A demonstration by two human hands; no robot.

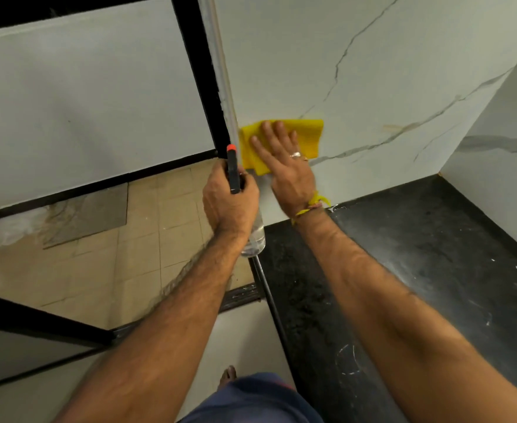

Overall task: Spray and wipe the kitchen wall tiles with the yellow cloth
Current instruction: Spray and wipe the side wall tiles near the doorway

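Both bare forearms reach forward and up from the bottom of the view toward the wall. The left arm runs up from the lower left, its hand (229, 198) seen from the back with the knuckles toward the camera. The right arm comes in from the lower right, crossing above the black counter (403, 270), and its hand (284, 160) lies flat against the wall with the wrist bent back. A yellow thread band (312, 206) circles that wrist, and a ring (296, 154) shows on one finger.

On the left, a black frame (200, 71) borders a pale panel (83, 102), and beige floor tiles (147, 239) lie below. A pale vertical strip (223, 71) runs beside the frame down to the cloth's left edge. The white wall tiles (373, 71), veined with grey lines, fill the upper right, meeting the counter along their base and turning a corner at the far right. Blue clothing (251, 398) and toes (228, 375) show at the bottom.

The left hand's fingers are curled tight around the neck of a spray bottle (254, 236); its black head with an orange tip (232, 166) rises above the fist, and the clear body hangs below the wrist, just over the counter's edge. The right hand's fingers (269, 132) are straight and slightly spread, pressing the yellow cloth (310, 135) flat on the wall tiles, low down just above the counter and close to the frame. The folded cloth shows past the fingertips, to the right, and under the palm.
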